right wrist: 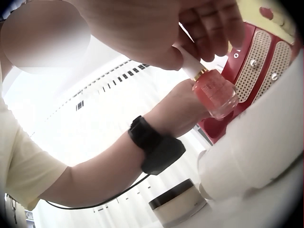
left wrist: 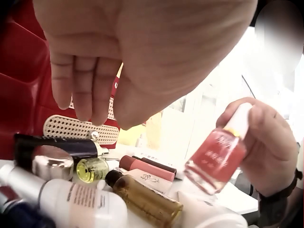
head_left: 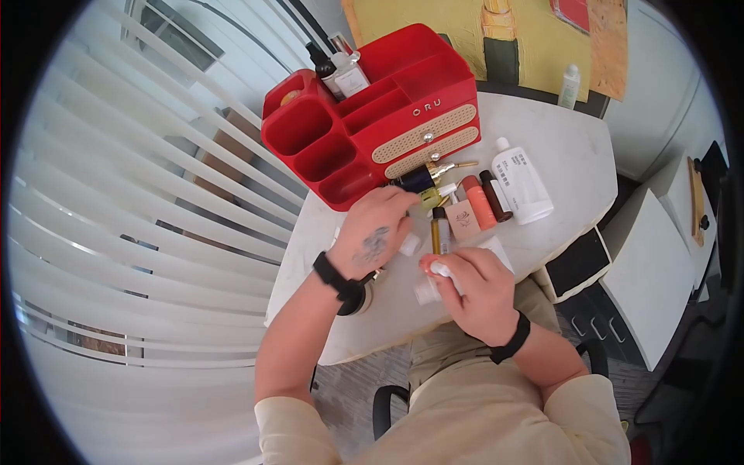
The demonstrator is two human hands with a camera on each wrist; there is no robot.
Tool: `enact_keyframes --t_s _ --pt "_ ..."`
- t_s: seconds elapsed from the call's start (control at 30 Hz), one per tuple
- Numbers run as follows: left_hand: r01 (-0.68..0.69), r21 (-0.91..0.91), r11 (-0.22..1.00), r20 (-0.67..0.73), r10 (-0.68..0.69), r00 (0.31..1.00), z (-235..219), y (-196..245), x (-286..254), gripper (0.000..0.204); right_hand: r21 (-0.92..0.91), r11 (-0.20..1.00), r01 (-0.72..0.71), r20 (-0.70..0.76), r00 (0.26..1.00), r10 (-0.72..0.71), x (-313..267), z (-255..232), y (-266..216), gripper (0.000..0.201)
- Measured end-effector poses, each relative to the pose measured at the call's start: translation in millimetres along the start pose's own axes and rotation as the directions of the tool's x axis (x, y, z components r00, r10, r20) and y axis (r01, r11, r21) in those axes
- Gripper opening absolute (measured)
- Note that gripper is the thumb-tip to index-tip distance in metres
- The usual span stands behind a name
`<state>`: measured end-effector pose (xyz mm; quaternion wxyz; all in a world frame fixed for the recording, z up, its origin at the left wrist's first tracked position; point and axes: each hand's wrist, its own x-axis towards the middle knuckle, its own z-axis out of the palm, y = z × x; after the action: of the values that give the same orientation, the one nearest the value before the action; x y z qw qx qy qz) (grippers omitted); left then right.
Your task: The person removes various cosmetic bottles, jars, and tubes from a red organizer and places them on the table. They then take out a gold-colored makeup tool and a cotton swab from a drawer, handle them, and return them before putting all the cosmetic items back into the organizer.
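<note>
My right hand (head_left: 484,294) pinches the white cap of a coral-red nail polish bottle (left wrist: 216,159) between thumb and fingers. The bottle is tilted, glass end down, above the table's near side. To its left, my left hand (head_left: 376,225) hovers palm down over the cosmetics, its fingers loosely bent and nothing in them. Beneath that hand in the left wrist view lie a white pump-type bottle (left wrist: 85,204), a small yellow-green bottle (left wrist: 92,169) and an amber bottle with a black cap (left wrist: 147,199).
A red organizer (head_left: 422,97) with bins and two drawers stands at the back, holding several bottles. A large white bottle (head_left: 523,186) lies at right, beside a coral tube (head_left: 479,203). A dark-lidded jar (right wrist: 178,202) sits near the table's left edge.
</note>
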<state>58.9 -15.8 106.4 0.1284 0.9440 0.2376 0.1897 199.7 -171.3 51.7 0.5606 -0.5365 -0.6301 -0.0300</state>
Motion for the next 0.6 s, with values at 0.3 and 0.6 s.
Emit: enact_keyframes --t_s 0.3,0.6 --pt "-0.111 0.314 0.943 0.217 0.042 0.975 70 -23 73 0.011 0.235 0.926 -0.294 -0.014 0.952 0.306 -11 -44 30 0.014" --pt "-0.07 0.375 0.924 0.204 -0.008 0.979 82 -17 84 0.007 0.379 0.831 -0.407 -0.009 0.896 0.444 -17 -45 52 0.014"
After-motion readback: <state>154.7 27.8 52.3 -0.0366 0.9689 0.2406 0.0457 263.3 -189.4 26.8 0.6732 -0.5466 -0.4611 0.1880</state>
